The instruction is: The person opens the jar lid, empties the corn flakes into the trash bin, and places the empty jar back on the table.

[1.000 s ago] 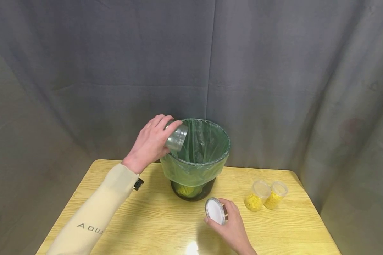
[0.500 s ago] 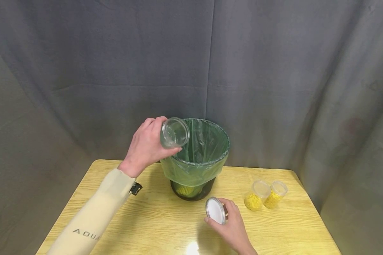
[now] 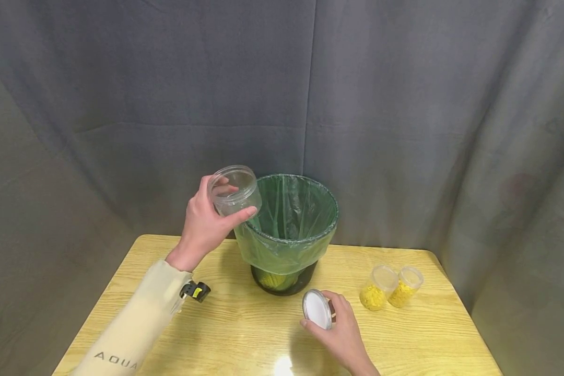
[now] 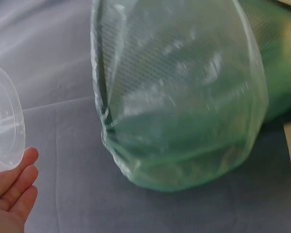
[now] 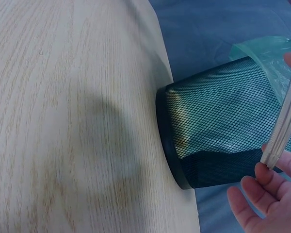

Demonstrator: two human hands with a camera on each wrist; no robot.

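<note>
The clear jar sits tilted in the left hand, thumb and fingers curled round its sides. Just right of that grip stands the bin, draped with a green liner; whether jar and liner touch is hard to tell. Nearer the person, the right hand pinches a lid by its edge, two yellow-filled containers to its right.

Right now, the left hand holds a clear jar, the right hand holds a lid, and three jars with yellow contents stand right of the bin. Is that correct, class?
Not quite: the head view shows two jars with yellow contents right of the bin, not three. The left hand does hold a clear jar, and the right hand a lid.
</note>
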